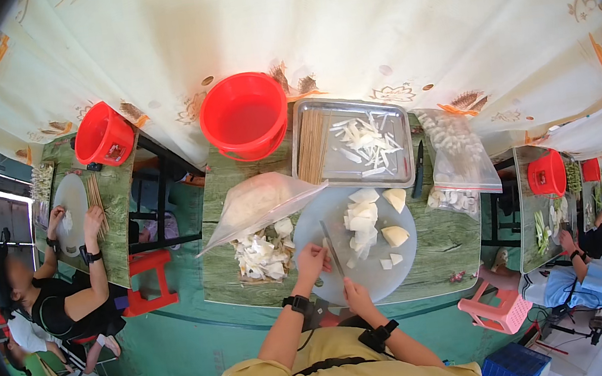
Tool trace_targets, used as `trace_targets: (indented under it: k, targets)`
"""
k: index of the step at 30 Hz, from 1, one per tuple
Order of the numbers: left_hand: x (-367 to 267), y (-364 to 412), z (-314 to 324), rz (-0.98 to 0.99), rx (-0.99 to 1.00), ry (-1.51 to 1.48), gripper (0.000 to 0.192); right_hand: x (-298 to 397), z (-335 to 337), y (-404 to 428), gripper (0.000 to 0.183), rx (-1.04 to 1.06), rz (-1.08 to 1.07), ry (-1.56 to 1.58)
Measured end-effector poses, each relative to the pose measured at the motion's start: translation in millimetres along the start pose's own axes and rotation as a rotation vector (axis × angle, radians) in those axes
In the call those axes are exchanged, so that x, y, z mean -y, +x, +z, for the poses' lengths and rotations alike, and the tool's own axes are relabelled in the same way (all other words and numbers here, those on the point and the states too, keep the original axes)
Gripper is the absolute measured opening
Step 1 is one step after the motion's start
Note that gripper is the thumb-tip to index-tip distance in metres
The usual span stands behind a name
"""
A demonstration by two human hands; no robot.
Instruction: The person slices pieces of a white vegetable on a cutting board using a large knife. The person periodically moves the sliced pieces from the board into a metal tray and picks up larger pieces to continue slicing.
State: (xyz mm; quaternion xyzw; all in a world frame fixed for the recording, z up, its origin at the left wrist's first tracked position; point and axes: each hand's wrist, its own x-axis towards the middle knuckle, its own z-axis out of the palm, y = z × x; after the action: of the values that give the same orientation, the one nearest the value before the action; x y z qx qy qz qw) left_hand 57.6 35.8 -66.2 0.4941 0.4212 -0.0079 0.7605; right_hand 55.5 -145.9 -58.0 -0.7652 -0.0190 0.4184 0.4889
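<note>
My right hand (358, 295) is closed round the handle of a kitchen knife (332, 246), whose blade points away from me over a round translucent cutting board (310, 215). Close to the left side of the blade is my left hand (314, 259), fingers bent; whether it touches the blade or holds a small piece cannot be told. Right of the knife, a heap of pale, sliced vegetable pieces (361, 217) lies on the board. Two larger peeled chunks, an upper one (395, 199) and a lower one (395, 236), lie beside it, with small cut bits near the lower one.
Behind the board, a metal tray (407, 141) holds wooden skewers (314, 147) and white strips (369, 143). Around stand a red bucket (244, 116), a plastic bag (258, 204), a heap of peelings (264, 257), a dark knife (418, 171) and filled bags (456, 163). Other people sit at tables left and right.
</note>
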Motion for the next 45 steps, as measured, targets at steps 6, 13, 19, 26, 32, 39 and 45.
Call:
trace_targets:
  k: [6,13,19,26,32,39,45]
  targets:
    - [-3.4,-1.3,-0.5,0.003,-0.014,0.011,0.015,-2.5,-3.2,5.9,0.055,-0.029,0.012,0.017]
    - [-6.3,-5.0,-2.2,-0.015,-0.003,-0.002,0.015,9.3,-13.5,-7.0,0.057,-0.009,0.199,0.095]
    - [-1.3,-2.2,-2.4,0.0,-0.026,-0.007,0.014,14.4,-4.2,-10.6,0.053,0.017,0.064,0.069]
    - [-0.6,-1.3,0.1,0.01,-0.018,-0.017,0.014,0.7,-1.5,-3.0,0.054,-0.019,-0.001,-0.003]
    - [1.0,0.4,-0.7,0.005,-0.023,-0.03,0.013,0.1,0.5,1.3,0.056,-0.033,-0.04,-0.064]
    - [3.1,0.5,-0.9,0.013,-0.013,-0.056,0.013,-4.0,-5.1,-1.7,0.054,-0.081,0.049,0.018]
    - [1.8,-4.8,0.3,0.021,-0.051,-0.033,0.012,6.5,-7.1,-7.0,0.054,0.008,0.049,0.024]
